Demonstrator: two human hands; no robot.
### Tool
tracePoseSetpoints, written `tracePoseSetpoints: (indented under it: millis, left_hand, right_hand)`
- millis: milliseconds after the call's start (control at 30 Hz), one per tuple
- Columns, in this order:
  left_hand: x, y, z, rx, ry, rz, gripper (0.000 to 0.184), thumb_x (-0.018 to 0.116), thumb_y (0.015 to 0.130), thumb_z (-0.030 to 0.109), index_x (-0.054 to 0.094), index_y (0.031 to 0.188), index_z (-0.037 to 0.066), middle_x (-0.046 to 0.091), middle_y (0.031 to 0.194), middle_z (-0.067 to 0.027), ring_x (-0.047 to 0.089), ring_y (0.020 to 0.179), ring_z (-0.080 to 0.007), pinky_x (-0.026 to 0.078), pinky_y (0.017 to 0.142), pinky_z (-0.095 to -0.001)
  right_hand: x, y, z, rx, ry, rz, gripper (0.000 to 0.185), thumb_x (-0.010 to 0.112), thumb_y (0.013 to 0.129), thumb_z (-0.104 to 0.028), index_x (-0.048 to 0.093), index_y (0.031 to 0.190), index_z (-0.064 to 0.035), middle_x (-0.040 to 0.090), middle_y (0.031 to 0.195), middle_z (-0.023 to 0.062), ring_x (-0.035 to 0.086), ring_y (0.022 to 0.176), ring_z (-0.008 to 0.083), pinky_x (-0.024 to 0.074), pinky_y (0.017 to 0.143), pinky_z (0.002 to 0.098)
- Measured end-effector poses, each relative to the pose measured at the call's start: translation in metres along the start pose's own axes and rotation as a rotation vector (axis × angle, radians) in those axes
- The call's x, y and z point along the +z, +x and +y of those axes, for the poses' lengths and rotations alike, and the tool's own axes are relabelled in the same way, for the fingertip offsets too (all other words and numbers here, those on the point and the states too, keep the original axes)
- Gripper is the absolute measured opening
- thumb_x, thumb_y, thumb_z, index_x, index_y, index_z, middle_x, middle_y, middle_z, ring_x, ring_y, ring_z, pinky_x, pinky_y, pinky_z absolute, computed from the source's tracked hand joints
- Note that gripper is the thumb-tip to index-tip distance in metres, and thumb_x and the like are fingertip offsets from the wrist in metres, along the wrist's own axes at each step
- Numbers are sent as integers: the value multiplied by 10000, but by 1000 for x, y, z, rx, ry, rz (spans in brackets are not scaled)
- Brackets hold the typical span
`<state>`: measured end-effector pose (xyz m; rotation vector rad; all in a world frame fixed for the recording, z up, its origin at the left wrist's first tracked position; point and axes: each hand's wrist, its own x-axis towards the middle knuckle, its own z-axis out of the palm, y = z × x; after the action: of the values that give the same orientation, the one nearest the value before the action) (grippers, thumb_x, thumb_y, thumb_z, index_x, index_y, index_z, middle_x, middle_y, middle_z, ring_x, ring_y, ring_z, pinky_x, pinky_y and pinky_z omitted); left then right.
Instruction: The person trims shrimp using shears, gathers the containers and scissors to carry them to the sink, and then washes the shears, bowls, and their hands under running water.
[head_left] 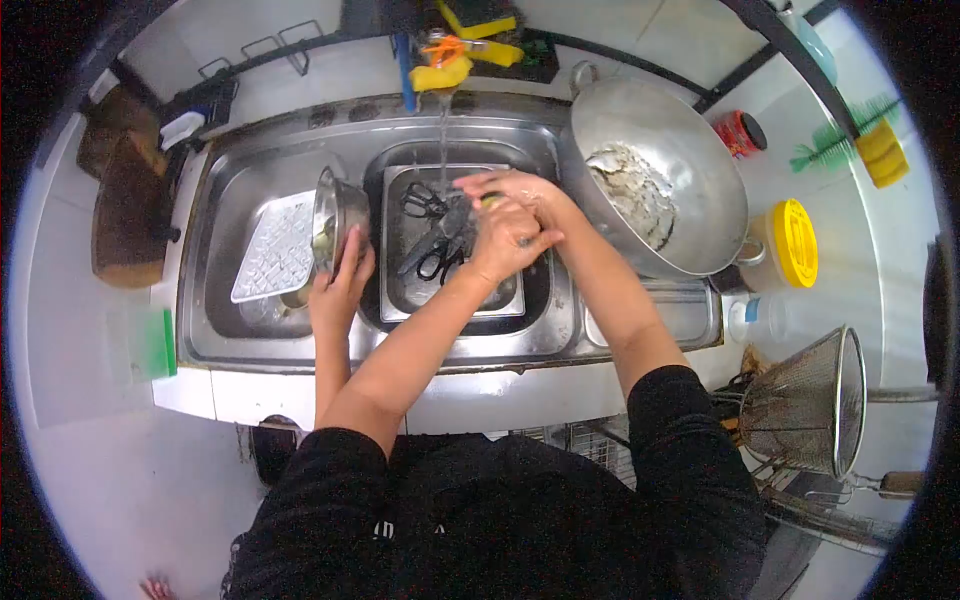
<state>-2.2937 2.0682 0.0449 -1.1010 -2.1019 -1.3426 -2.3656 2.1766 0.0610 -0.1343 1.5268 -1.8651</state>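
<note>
My left hand [508, 240] is closed round a small item against my right hand; only a yellow-green bit and a greyish end show. My right hand [520, 188] lies across it with fingers stretched to the left, beside the running water [443, 135]. Below them, in the right sink basin, sits a square metal tray [396, 298] holding black-handled scissors [440, 264] and other dark tools, partly hidden by my left hand. At the left basin, another person's hand [342, 278] holds a tilted metal bowl [350, 212] with something pale inside.
A white textured tray [274, 246] leans in the left basin [215, 318]. Right of the sink is a large metal wok [705, 180] with whitish residue. Farther right are a yellow-lidded tub [796, 243], a red jar [738, 134] and a mesh strainer [800, 405]. Yellow-handled taps [465, 55] hang above.
</note>
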Motion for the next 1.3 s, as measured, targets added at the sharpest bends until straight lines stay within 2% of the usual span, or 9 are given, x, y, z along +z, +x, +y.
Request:
tracePoseSetpoints:
  millis: [233, 367, 567, 700, 800, 933, 1000, 1200, 1300]
  left_hand:
    - [24, -45, -38, 228, 265, -538, 453, 503, 838, 453, 649, 630, 78, 623, 706, -137, 601, 794, -310, 430, 809, -398]
    - [30, -55, -60, 361, 338, -642, 384, 450, 858, 384, 647, 963, 71, 642, 977, -153, 599, 952, -307, 418, 889, -440]
    - [20, -31, -74, 283, 332, -621, 277, 561, 712, 274, 591, 893, 66, 593, 921, -161, 550, 915, -330, 418, 825, -436]
    - [-15, 11, -57, 46, 142, -213, 282, 635, 614, 201, 554, 846, 63, 560, 884, -167, 517, 891, -345, 418, 782, -432]
    - [-22, 27, -74, -271, 10, 658, 306, 548, 608, 56, 453, 899, 48, 469, 912, -163, 472, 843, -331, 370, 830, -414]
    - [-38, 32, -97, -997, -729, 882, 476, 553, 748, -1, 377, 1188, 50, 497, 962, -101, 499, 749, -182, 442, 665, -312]
    - [-52, 30, -100, -1100, -693, 881, 555, 547, 748, -14, 349, 1262, 51, 505, 959, -97, 497, 714, -174, 444, 627, -311]
    - [-69, 36, -75, -1131, -493, 103, 794, 646, 775, 131, 156, 1399, 102, 366, 1298, -147, 501, 1023, -273, 481, 744, -422]
    - [-68, 64, -58, -1123, -527, -124, 903, 712, 722, 127, 111, 1395, 108, 298, 1374, -158, 468, 1124, -313, 474, 826, -509]
  right_hand:
    - [4, 35, 41, 265, -991, 198, 250, 570, 819, -345, 695, 924, -156, 651, 735, 89, 588, 684, 194, 480, 693, 343]
    - [9, 65, 76, 125, -1076, 373, 276, 539, 803, -287, 685, 910, -79, 651, 868, 152, 619, 818, 289, 480, 760, 386]
    - [18, 109, 79, 55, -1222, 666, 413, 472, 852, -401, 677, 924, -49, 582, 1109, 222, 562, 1032, 340, 454, 869, 427]
    - [-5, 48, -32, 273, -185, 399, 542, 489, 854, -556, 636, 1046, -71, 502, 1251, 132, 466, 1139, 237, 435, 884, 427]
    - [-34, 53, -26, -23, -67, 327, 462, 648, 785, -458, 665, 990, -43, 521, 1248, 132, 528, 1079, 236, 449, 858, 403]
    - [12, 60, -44, -196, -1119, 960, 224, 640, 777, -319, 699, 922, -158, 647, 871, 169, 612, 836, 362, 485, 782, 389]
    - [19, 60, -59, -364, -1000, 1031, 273, 624, 792, -333, 686, 949, -119, 638, 901, 185, 612, 826, 368, 484, 774, 386]
    - [23, 53, -96, -345, -395, 780, 216, 632, 748, -149, 664, 887, 13, 630, 668, 128, 615, 606, 190, 498, 520, 343]
    - [36, 32, -112, -257, -493, 550, 271, 595, 808, -78, 600, 1051, 43, 631, 864, 98, 581, 639, 155, 506, 590, 318]
